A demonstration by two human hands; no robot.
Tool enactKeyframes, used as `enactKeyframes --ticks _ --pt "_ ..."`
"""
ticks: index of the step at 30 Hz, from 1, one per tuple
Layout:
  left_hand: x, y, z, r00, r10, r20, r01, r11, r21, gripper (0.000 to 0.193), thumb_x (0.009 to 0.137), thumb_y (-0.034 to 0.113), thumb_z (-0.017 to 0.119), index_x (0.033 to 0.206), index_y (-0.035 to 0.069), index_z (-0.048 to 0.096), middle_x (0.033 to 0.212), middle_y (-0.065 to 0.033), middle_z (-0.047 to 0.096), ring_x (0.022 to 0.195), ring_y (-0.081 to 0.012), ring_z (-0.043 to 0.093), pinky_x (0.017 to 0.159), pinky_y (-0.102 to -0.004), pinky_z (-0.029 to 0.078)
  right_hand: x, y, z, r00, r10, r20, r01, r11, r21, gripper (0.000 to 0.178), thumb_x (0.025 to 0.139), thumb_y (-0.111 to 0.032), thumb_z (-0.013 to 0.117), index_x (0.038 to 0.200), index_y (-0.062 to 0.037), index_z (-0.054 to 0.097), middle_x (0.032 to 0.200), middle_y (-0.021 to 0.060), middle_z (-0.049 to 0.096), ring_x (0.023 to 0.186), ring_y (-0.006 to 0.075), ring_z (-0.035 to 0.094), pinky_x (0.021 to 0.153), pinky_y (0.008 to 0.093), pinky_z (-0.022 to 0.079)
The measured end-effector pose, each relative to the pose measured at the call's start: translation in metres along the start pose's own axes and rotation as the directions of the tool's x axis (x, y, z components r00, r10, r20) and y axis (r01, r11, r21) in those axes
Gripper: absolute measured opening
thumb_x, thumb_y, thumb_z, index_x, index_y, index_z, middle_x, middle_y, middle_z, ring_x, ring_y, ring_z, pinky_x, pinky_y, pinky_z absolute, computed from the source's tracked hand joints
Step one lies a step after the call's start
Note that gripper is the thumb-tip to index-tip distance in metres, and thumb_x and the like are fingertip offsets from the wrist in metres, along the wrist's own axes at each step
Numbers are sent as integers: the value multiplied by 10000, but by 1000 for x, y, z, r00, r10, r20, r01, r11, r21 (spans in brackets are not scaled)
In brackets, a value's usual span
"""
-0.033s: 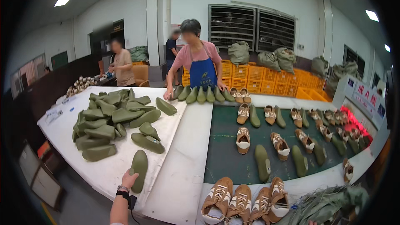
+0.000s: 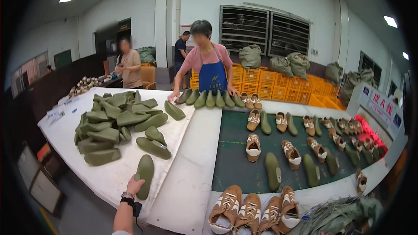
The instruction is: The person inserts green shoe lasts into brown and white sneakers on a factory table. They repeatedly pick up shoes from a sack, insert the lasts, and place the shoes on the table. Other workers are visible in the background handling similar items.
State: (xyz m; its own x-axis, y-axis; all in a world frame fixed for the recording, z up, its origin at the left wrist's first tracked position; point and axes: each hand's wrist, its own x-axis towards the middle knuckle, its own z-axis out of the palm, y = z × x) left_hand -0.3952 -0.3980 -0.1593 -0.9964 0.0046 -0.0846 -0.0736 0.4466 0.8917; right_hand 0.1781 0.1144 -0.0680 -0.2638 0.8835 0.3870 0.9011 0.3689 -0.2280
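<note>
My left hand [image 2: 136,185], a watch on its wrist, grips the side of a green shoe last [image 2: 146,176] at the table's near edge. The last lies lengthwise, toe pointing away; my fingertips are partly hidden against it. Beyond it, two more lasts [image 2: 154,148] lie close together, left of which is a big jumbled pile of green lasts [image 2: 111,122]. My right hand does not show. Across the table, a co-worker in a blue apron [image 2: 212,77] has one hand by a row of upright lasts [image 2: 210,99] and the other at the row's right end.
To the right, a dark green conveyor belt [image 2: 239,174] carries brown-and-white sneakers [image 2: 253,147] and lasts in rows. Several sneakers [image 2: 249,209] stand along its near edge beside a green sack [image 2: 344,217]. Yellow crates [image 2: 270,79] line the back wall.
The view has shifted very slightly. My left hand keeps its hold on the same last. In the background, the person in beige has turned a little.
</note>
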Motion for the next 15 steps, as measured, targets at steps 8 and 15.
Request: enactKeyframes --ticks 8,15 --pt "-4 -1 17 995 26 -92 -41 985 -167 773 693 135 661 1392 -19 370 1200 -184 587 1083 -253 567 916 -317 452 1 2 6 1000 12 -17 -12 1000 -8 412 856 -286 615 1187 -43 583 1248 224 539 1150 373 504 969 419 413" --pt "-41 7 27 999 8 -41 -14 987 -162 767 695 101 644 1400 -11 365 1182 -176 598 1049 -247 581 899 -311 460 -1 -6 4 998 63 9 -62 998 -30 416 856 -289 621 1193 -49 584 1261 219 534 1166 371 495 978 420 408"
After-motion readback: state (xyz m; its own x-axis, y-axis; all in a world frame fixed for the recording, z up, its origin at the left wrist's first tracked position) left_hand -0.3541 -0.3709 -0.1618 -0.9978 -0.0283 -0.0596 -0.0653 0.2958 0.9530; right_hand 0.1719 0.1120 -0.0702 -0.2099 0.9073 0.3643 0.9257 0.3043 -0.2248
